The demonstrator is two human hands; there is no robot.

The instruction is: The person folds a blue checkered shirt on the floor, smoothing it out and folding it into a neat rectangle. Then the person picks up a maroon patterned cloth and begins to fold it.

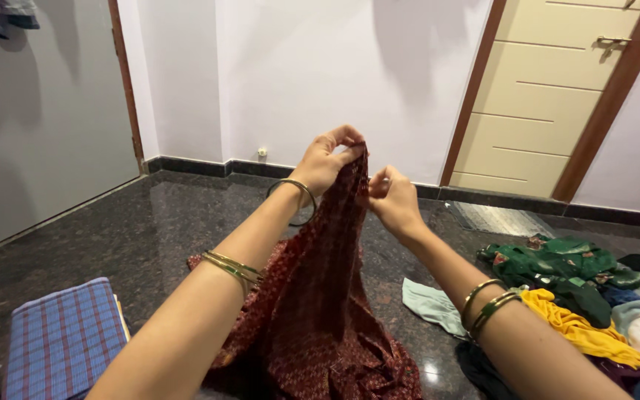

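While the left hand [329, 155] pinches the top edge of a dark red patterned cloth [312, 296], the right hand [392, 198] grips it just beside; its lower part pools on the dark granite floor [150, 230], between a folded blue checked cloth [64, 337] and a heap of clothes [579, 296].

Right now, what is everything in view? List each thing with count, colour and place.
red cloth: one, dark red patterned, held up at its top edge, its lower part on the floor
folded cloth: one, blue checked, lower left
clothes pile: one heap, green, yellow, pale and dark pieces, right
floor: dark polished stone
door: one, cream with brown frame, upper right
bangles: several, gold and green, on both forearms
left hand: pinches the red cloth's top
right hand: grips the red cloth's edge just below
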